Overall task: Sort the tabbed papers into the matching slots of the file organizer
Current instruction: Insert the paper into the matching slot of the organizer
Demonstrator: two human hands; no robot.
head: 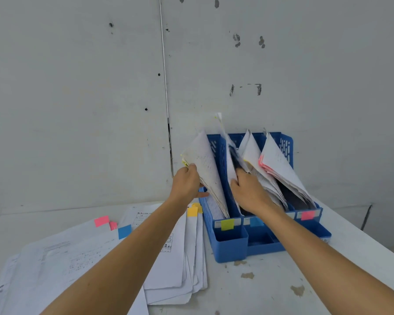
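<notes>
A blue file organizer (228,246) stands on a white table (271,292) against a scuffed wall (77,87), and a fanned pile of loose tabbed papers (168,269) lies flat just left of it, partly hidden by the left forearm. The left hand (185,184) grips a yellow-tabbed sheaf (205,164) standing in the leftmost slot — its long edge slants up toward the wall. The right hand (248,192) curls its fingers round the middle-slot papers (232,169), which tilt the same way.

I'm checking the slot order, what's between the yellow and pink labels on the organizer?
A blue label, on the front of the organizer between the yellow label and the pink label; the head view shows it.
</notes>
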